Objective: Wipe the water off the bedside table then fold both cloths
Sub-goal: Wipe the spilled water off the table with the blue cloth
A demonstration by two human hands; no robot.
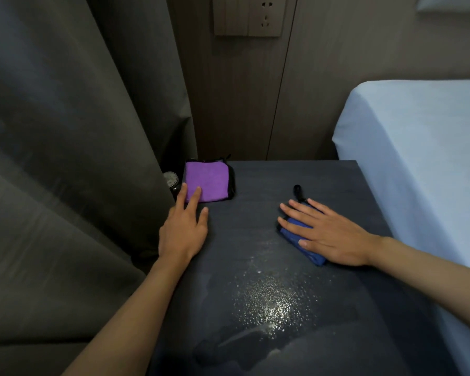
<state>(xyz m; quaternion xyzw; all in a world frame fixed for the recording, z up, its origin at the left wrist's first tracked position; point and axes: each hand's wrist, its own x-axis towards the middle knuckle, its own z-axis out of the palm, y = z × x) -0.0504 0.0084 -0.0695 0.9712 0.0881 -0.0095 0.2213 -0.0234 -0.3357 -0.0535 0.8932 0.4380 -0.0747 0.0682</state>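
My right hand (329, 234) lies flat on the blue cloth (311, 255); my left hand's (183, 229) straight fingers touch the purple cloth (209, 180). I should press evenly and sweep through the water droplets (269, 297).

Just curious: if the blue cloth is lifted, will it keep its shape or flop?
Probably flops: the blue cloth lies soft and rumpled under the flat right hand. Likely light for its size, and unlikely to roll.

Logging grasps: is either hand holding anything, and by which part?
Nothing is held. Right hand lies flat on the blue cloth; left hand touches the near edge of the purple cloth.
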